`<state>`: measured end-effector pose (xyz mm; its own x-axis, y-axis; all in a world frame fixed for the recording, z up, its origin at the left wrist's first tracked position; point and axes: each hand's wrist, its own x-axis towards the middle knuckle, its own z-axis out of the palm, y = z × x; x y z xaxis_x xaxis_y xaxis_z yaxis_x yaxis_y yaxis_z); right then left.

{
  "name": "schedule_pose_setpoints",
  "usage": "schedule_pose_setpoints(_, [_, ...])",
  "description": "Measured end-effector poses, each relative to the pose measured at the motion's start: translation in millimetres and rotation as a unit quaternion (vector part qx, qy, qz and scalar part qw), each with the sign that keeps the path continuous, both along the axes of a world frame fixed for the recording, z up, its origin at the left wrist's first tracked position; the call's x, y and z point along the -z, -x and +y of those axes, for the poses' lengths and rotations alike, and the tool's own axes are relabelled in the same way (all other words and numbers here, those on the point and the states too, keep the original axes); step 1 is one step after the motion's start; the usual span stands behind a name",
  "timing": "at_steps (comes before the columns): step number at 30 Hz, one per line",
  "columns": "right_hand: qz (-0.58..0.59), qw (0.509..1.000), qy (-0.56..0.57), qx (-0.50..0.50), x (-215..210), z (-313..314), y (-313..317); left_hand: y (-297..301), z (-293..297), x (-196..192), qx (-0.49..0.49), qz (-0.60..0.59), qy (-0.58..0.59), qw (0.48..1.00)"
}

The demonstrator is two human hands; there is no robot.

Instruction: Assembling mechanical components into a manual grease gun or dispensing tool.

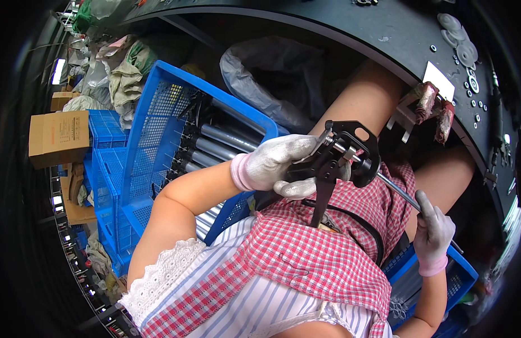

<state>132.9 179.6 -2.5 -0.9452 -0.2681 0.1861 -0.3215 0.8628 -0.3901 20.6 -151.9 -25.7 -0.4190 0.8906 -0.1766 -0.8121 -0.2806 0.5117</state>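
Dark and curved by the lens, a work surface (384, 34) arcs across the top of the view, strewn with metal washers (460, 42) and small nuts, with a white card (439, 80) near its edge. Below it, a grey plastic bag (271, 73) slumps beside a blue plastic crate (159, 107) that holds a row of grey metal tubes (226, 138) with black ends. More blue crates (105, 163), cardboard boxes (59, 138) and bundles of rags sit further off at the left edge.

Over the person's lap, covered by a red checked apron (316, 253), the left hand (280, 166), in a grey knit glove with a pink cuff, is closed firmly around the black frame of a caulking gun (342, 158), fingers wrapped over the handle and trigger part. The gun's round black end plate faces right, and its thin steel rod (398, 191) runs down and to the right from it. The right hand (434, 234), gloved the same way, grips the far end of that rod, fingers curled around it with the index finger lying along the shaft. Another blue crate (460, 276) sits just below the right hand, beside the person's knee.
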Motion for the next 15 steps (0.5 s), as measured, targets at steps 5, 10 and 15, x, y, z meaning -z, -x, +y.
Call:
schedule_pose_setpoints(5, [-0.146, 0.985, 0.089, 0.016, -8.3, 0.4, -5.1, -6.9, 1.8, 4.3, -0.015, -0.017, 0.004, 1.000])
schedule_pose_setpoints(10, [-0.197, 0.966, 0.165, 0.018, -13.7, 3.3, -2.5, -9.9, 4.7, 7.7, -0.043, 0.035, 0.018, 0.998])
schedule_pose_setpoints(15, [-0.332, 0.923, 0.193, 0.012, -20.1, 18.1, 0.2, -6.3, 3.6, 1.2, 0.017, -0.023, -0.001, 1.000])
